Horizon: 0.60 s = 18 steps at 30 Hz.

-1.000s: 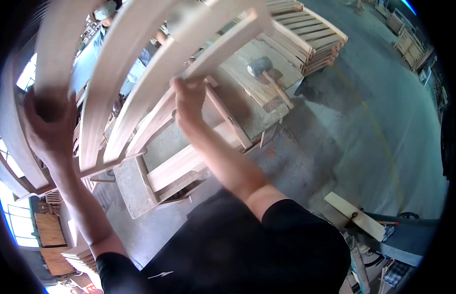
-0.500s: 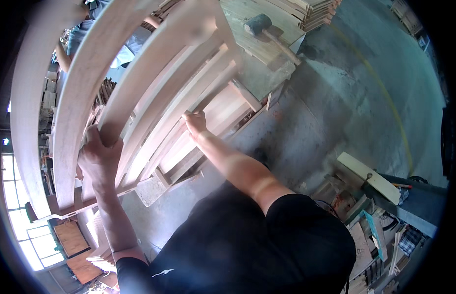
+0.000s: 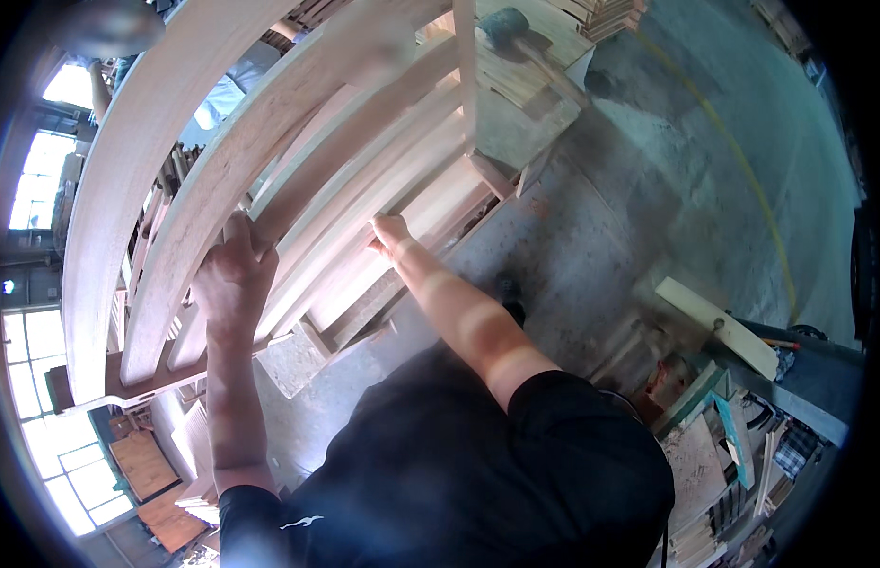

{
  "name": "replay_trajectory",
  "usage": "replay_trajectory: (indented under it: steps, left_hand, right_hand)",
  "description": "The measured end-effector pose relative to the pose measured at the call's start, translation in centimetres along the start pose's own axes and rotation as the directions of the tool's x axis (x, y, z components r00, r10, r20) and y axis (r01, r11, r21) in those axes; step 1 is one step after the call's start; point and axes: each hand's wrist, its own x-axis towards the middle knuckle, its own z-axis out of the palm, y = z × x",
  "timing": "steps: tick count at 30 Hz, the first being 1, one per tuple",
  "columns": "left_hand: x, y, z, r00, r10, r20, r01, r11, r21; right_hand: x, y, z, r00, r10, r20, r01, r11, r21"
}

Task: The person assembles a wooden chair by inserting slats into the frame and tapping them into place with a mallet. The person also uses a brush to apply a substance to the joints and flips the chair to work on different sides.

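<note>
The curved-slat wooden frame [image 3: 270, 189] has swung lower; the left hand [image 3: 234, 275] clamps a pale, smooth slat, the right hand [image 3: 391, 232] grips another at three o'clock.

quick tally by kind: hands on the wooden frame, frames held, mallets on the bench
hands: 2, left hand and right hand, each with a grip on the frame
frame: 1, curved pale wooden slats
mallet: 1, lying on the bench
total: 4
</note>
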Motion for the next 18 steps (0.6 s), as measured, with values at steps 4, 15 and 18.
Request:
replay_trajectory:
  steps: [4, 15, 18]
  left_hand:
    - [0.4, 0.2, 0.5, 0.997, -0.018, 0.080, 0.021, 0.999, -0.032]
    - [0.1, -0.7, 0.9, 0.998, 0.012, 0.068, -0.011, 1.000, -0.013]
    - [0.0, -1.5, 2.0, 0.999, 0.024, 0.048, -0.020, 0.997, -0.070]
  right_hand:
    - [1.2, 0.2, -0.1, 0.999, -0.005, -0.040, 0.008, 0.997, 0.080]
    - [1.7, 1.4, 0.6, 0.995, -0.092, -0.022, 0.094, 0.991, 0.095]
    - [0.0, 0.7, 0.5, 0.996, -0.066, -0.062, 0.072, 0.992, 0.103]
